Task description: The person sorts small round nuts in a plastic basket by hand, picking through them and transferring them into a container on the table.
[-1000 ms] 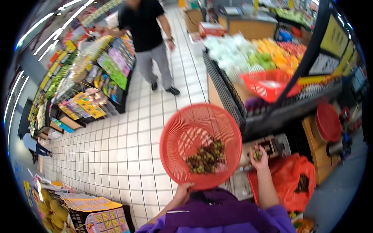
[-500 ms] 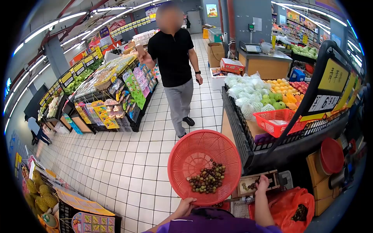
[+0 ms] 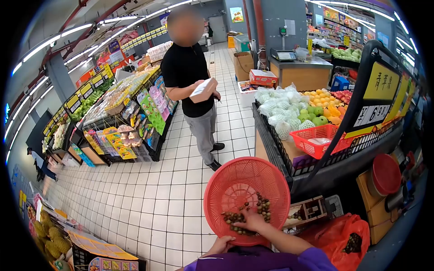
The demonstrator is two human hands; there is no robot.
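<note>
A red mesh plastic basket point(image 3: 226, 180) is tilted in front of me, with small round green-brown fruits point(image 3: 263, 205) gathered at its lower side. My left hand point(image 3: 221, 245) grips the near rim of the basket. Inside it, my right hand point(image 3: 251, 220) reaches down among the fruits with its fingers apart; whether a fruit sits under the fingers is hidden. Right of the basket stands a small wooden crate point(image 3: 316, 208) with pale pieces in it. Beside that lies a red plastic bag point(image 3: 332, 228) with dark fruits showing at its opening.
A person in a black shirt point(image 3: 185, 72) stands ahead on the tiled floor point(image 3: 158, 198), holding a white box point(image 3: 203, 90). A fruit stand point(image 3: 296, 183) with a small red basket point(image 3: 316, 141) and price sign point(image 3: 382, 92) is at right. Durians point(image 3: 56, 244) are at lower left.
My right hand has moved left from the wooden crate into the basket, among the fruits. The basket has shifted slightly right and down in view. The person ahead has lowered the white box.
</note>
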